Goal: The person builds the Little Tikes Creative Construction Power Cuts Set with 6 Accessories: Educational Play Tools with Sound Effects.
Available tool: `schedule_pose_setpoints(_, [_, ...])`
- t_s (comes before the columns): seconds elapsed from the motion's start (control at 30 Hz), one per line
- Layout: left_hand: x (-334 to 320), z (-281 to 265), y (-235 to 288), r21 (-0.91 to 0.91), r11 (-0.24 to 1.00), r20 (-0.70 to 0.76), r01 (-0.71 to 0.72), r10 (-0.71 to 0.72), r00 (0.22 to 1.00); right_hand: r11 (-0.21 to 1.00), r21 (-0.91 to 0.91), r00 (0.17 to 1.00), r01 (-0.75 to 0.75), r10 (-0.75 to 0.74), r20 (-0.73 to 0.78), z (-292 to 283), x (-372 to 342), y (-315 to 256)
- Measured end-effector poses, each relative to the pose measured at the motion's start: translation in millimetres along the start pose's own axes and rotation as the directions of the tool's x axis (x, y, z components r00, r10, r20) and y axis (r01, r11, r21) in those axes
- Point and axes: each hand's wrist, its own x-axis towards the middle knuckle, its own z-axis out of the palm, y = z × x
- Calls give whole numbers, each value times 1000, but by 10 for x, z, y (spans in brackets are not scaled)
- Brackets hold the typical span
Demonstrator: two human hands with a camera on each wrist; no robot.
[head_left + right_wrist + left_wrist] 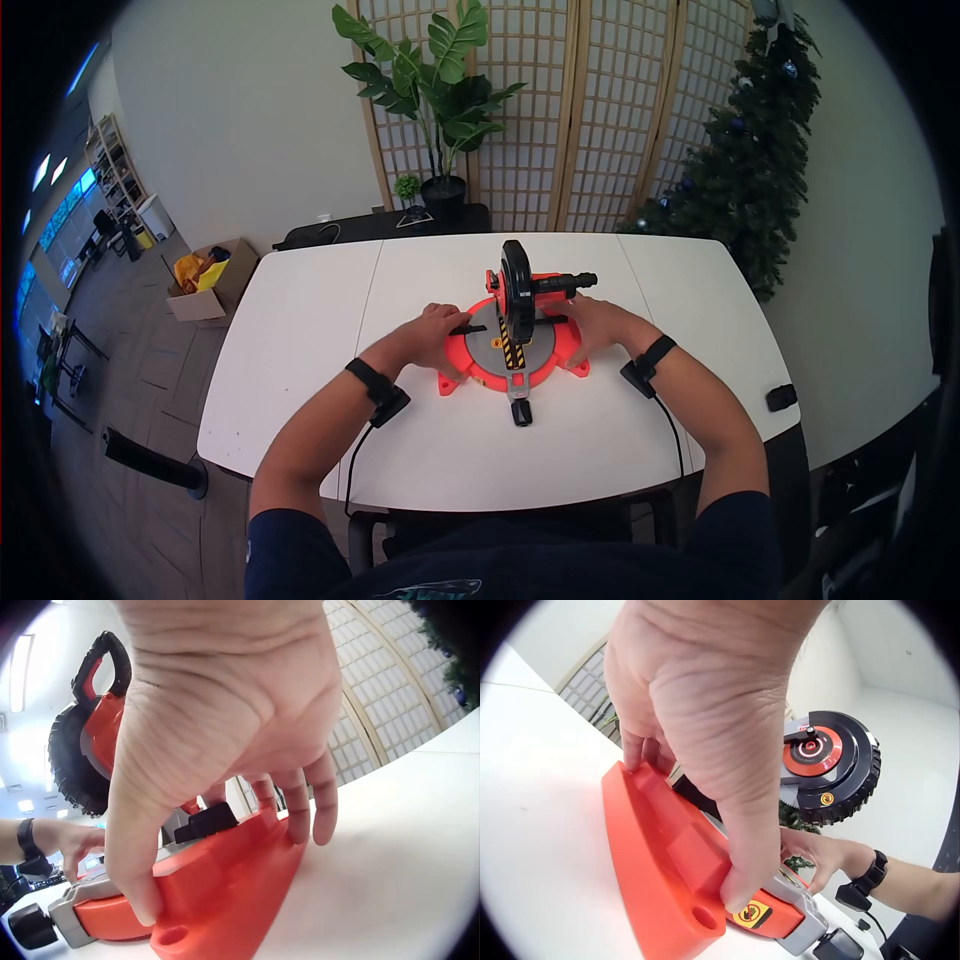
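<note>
An orange-red toy miter saw (541,352) stands on the white table, its front knob (521,411) toward the person. A round grey turntable and a black-and-yellow striped strip show under its raised black blade guard (516,290). On the left side of the base, the left hand (430,335) grips the orange rim, thumb at the front and fingers toward the back. Opposite it, the right hand (600,328) holds the base's right side the same way. In the right wrist view the thumb presses beside a round hole in the orange base (217,900).
The white table (300,350) spreads around the saw. A small black object (781,397) lies near its right edge. Behind stand a potted plant (443,190), a lattice screen (615,120) and a decorated tree (735,170). A cardboard box (235,280) sits on the floor at left.
</note>
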Motion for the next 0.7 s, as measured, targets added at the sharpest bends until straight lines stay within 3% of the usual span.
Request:
schedule_pose_setpoints(0.37, [-33,2,-33,-6,998,19,-60,60,998,994,-65,988,84,-92,-122,201,-115,87])
schedule_pose_setpoints(0.7, [-51,24,-43,-26,998,9,-61,62,998,998,-22,990,67,-69,-119,276,-122,118])
